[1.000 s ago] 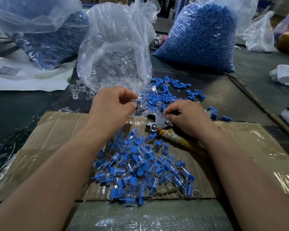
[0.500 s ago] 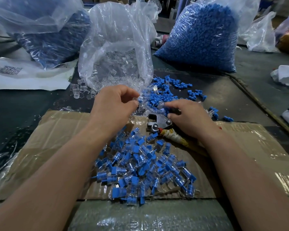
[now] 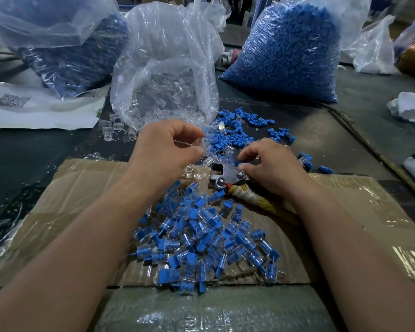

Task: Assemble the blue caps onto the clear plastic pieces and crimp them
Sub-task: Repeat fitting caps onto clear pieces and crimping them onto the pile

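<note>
My left hand [image 3: 168, 149] is curled, pinching a clear plastic piece [image 3: 197, 146] between thumb and fingers, just in front of the open bag of clear pieces [image 3: 165, 75]. My right hand [image 3: 271, 164] rests on the metal crimping pliers [image 3: 225, 174], its fingertips closed on a blue cap [image 3: 237, 162] at the edge of the loose blue caps [image 3: 230, 136]. The pliers' wrapped handle [image 3: 252, 197] runs under my right wrist. A heap of assembled blue-and-clear pieces [image 3: 206, 238] lies on the cardboard [image 3: 65, 200] between my forearms.
A large bag of blue caps [image 3: 290, 51] stands at the back right, and another bag of dark blue parts [image 3: 65, 53] at the back left. White paper with a QR code [image 3: 22, 104] lies far left. White plastic bags [image 3: 374, 46] sit at the right.
My right hand has shifted slightly right and back over the pliers, its fingers picking at the blue caps. My left hand has kept its place, still pinching the clear piece.
</note>
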The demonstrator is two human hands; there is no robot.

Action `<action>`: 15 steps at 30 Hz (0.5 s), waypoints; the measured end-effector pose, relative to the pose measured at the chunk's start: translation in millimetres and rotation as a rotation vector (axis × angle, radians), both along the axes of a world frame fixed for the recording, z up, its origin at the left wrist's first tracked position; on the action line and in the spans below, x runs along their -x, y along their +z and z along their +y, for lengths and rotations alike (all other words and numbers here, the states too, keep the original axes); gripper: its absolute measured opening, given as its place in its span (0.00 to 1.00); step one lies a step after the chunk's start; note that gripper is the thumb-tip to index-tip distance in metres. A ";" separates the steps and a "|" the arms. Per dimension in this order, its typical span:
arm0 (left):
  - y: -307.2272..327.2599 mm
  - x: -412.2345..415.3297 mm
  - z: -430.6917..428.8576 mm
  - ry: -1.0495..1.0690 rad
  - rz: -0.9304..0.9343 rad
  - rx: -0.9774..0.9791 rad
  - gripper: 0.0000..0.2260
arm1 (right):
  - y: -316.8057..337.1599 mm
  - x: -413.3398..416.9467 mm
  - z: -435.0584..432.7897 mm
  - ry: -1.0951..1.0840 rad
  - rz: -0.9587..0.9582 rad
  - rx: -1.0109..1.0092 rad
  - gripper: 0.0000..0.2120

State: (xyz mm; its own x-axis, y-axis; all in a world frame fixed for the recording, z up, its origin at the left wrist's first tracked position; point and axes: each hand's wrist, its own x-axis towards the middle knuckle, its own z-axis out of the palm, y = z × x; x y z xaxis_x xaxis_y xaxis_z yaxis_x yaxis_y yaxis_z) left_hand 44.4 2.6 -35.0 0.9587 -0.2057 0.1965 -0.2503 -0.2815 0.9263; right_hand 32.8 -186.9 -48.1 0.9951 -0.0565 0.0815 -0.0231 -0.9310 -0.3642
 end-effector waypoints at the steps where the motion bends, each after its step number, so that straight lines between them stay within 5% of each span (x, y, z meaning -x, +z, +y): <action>1: 0.0 -0.1 0.0 -0.003 0.004 0.006 0.10 | 0.3 -0.2 -0.4 -0.007 0.022 -0.019 0.03; 15: -1.5 0.4 -0.3 -0.052 -0.006 0.009 0.14 | 1.2 2.8 1.5 0.015 -0.028 -0.219 0.10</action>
